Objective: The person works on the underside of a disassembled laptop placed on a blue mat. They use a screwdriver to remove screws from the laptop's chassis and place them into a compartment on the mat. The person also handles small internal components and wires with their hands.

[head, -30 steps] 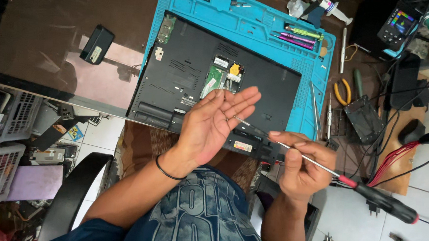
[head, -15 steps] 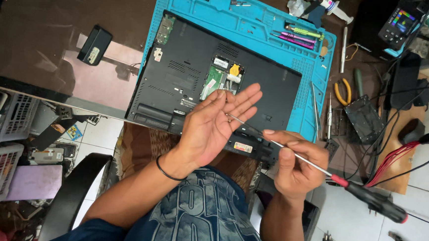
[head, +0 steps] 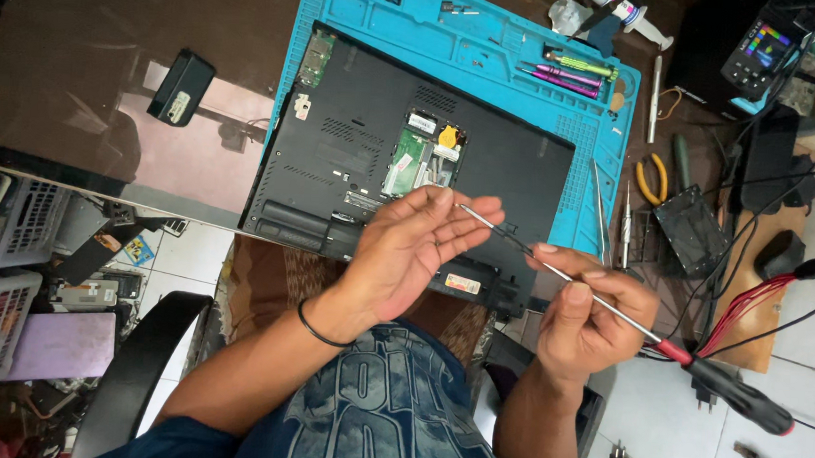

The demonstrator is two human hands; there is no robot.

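Change since a second ago: screwdriver tip raised from near the laptop edge to the left hand, whose fingers now curl toward it. Screwdriver held over the lap, gripped mid-shaft by the right hand for fine control. Left hand loose, holding nothing visible. Beyond: opened black laptop on blue mat; yellow pliers alongside.

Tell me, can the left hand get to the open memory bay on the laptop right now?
Probably yes: the left hand hovers just in front of the open bay of the laptop, nothing lying between; only the screwdriver tip at its fingers occupies it.
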